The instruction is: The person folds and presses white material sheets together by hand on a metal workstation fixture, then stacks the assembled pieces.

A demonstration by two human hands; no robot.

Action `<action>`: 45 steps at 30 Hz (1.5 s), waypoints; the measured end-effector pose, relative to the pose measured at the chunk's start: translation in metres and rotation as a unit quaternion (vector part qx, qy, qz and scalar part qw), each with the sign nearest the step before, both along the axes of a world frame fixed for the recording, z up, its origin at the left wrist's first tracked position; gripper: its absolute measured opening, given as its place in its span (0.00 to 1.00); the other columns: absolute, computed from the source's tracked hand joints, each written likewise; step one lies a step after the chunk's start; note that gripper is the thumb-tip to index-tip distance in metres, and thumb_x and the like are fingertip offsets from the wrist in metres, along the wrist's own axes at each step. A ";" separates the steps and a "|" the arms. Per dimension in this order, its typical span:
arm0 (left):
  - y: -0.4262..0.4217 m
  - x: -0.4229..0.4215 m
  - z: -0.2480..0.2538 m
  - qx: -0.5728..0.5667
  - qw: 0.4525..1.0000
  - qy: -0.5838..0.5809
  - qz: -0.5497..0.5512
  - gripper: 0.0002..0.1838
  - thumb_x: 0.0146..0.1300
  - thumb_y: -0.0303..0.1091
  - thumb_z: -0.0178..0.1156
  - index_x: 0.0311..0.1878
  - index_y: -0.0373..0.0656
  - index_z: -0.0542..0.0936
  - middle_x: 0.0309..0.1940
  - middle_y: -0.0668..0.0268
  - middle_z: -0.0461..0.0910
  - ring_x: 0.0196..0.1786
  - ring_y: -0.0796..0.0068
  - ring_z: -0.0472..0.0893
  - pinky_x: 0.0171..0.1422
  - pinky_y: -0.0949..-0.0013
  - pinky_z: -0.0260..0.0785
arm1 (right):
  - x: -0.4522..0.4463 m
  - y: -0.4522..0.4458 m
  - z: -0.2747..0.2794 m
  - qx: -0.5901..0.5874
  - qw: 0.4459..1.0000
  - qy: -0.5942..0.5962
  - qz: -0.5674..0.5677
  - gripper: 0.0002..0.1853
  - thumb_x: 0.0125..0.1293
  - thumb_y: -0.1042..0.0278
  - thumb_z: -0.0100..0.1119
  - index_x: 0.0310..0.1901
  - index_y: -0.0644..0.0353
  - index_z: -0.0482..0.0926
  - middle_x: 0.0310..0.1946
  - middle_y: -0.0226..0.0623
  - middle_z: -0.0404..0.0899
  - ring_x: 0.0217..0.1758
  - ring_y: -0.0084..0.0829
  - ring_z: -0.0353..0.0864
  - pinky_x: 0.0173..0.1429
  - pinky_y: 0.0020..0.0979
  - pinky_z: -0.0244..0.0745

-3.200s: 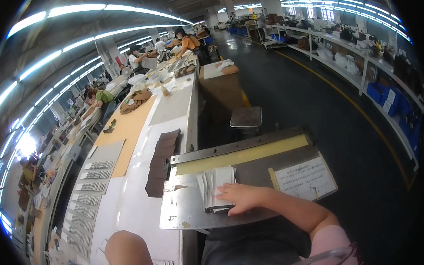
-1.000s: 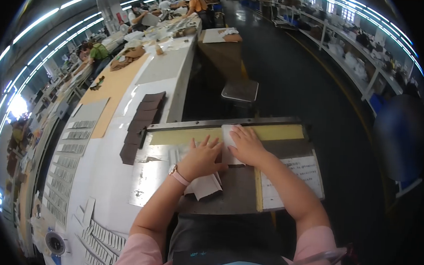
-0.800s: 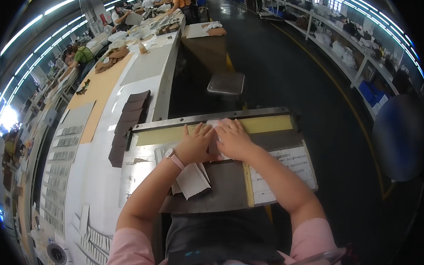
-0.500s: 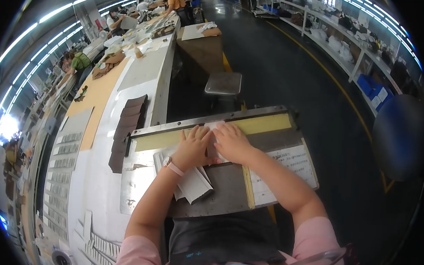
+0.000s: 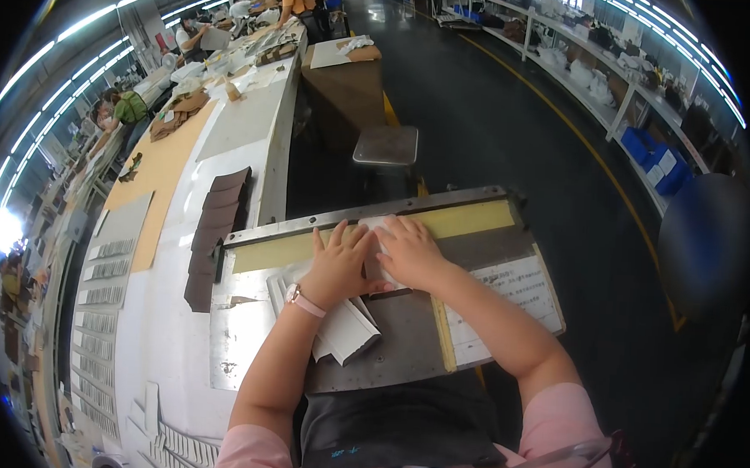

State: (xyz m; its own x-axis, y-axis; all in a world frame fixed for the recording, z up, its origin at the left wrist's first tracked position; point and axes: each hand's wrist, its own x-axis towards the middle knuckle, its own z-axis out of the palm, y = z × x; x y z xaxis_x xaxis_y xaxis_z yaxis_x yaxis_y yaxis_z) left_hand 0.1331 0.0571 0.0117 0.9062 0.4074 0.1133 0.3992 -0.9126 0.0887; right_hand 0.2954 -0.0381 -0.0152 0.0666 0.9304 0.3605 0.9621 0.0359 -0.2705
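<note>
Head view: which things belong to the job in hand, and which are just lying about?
Likely the job:
pale piece at the left hand and right hand
metal board
loose pale pieces

Apparently lying about:
stool
blue bins
brown heap

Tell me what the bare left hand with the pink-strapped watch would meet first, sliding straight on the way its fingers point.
The left hand would probably meet the long grey metal bar with bolts, just ahead of it; whether the two touch now is hard to tell from this angle.
</note>
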 end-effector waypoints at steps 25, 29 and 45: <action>-0.006 0.002 -0.010 0.072 0.993 -0.091 -0.031 0.46 0.43 0.73 0.67 0.54 0.41 0.78 0.62 0.53 0.72 0.70 0.50 0.64 0.69 0.44 0.52 | 0.013 0.002 -0.007 0.033 0.996 0.080 -0.036 0.13 0.62 0.70 0.58 0.48 0.61 0.82 0.48 0.40 0.75 0.59 0.43 0.70 0.62 0.46 0.65; -0.011 0.004 0.001 0.058 0.997 -0.048 -0.015 0.41 0.50 0.68 0.66 0.55 0.42 0.77 0.62 0.53 0.74 0.72 0.48 0.64 0.70 0.42 0.52 | 0.006 -0.001 0.006 -0.046 0.992 -0.057 -0.100 0.18 0.63 0.70 0.53 0.54 0.61 0.80 0.53 0.45 0.74 0.67 0.46 0.65 0.67 0.49 0.62; -0.003 -0.096 0.069 -0.114 0.962 -0.231 0.085 0.19 0.71 0.29 0.54 0.64 0.48 0.75 0.68 0.59 0.72 0.76 0.51 0.61 0.77 0.46 0.50 | 0.018 -0.042 0.065 -0.129 0.988 -0.068 -0.040 0.36 0.64 0.48 0.62 0.70 0.57 0.65 0.71 0.45 0.63 0.76 0.51 0.58 0.78 0.56 0.46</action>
State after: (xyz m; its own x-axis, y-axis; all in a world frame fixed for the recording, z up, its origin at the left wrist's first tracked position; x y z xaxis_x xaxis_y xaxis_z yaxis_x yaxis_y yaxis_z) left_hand 0.0368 0.0545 0.0806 0.6983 0.6075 0.3787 0.4102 -0.7731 0.4837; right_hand 0.3130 -0.0800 0.0495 0.1111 0.9862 0.1228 0.9872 -0.0953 -0.1282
